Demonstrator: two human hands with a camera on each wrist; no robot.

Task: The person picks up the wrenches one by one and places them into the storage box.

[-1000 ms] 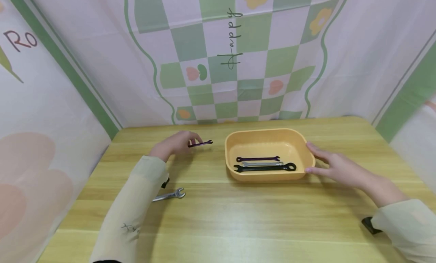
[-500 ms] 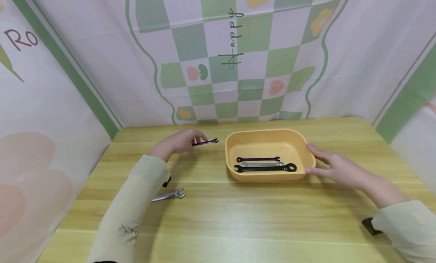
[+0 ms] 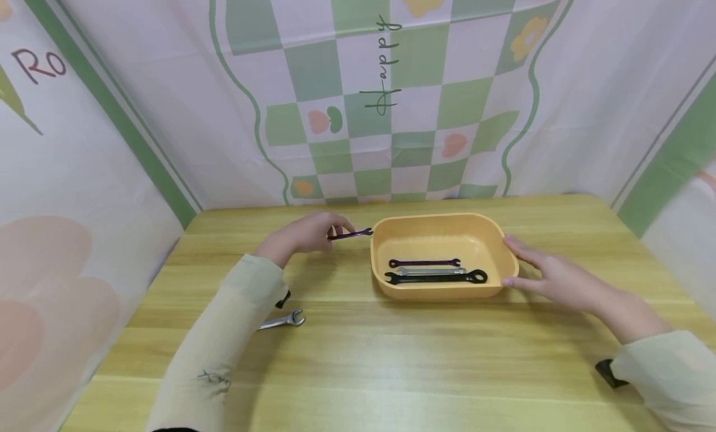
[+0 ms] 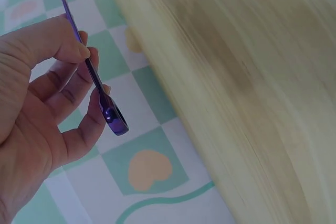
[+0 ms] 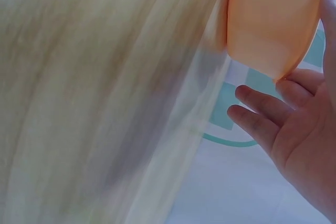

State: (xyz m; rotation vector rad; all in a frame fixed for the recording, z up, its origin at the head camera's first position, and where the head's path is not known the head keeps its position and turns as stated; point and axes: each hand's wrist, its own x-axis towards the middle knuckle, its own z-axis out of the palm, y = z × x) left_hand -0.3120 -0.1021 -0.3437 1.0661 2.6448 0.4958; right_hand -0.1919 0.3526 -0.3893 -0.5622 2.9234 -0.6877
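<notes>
My left hand pinches a slim purple combination wrench between thumb and fingers. Its open end points right, right at the left rim of a yellow plastic basin. In the left wrist view the ring end of the purple wrench hangs below the fingers. My right hand rests against the basin's right end, thumb and index finger spread along the rim. Inside the basin lie another purple wrench, a silver wrench and a larger black wrench, side by side.
A silver wrench lies on the wooden table, partly hidden by the left sleeve. Behind the table's far edge hangs a checkered curtain.
My left hand has moved to the right with the purple wrench, bringing its open end from short of the basin up to the left rim. The right hand and basin have stayed in place.
</notes>
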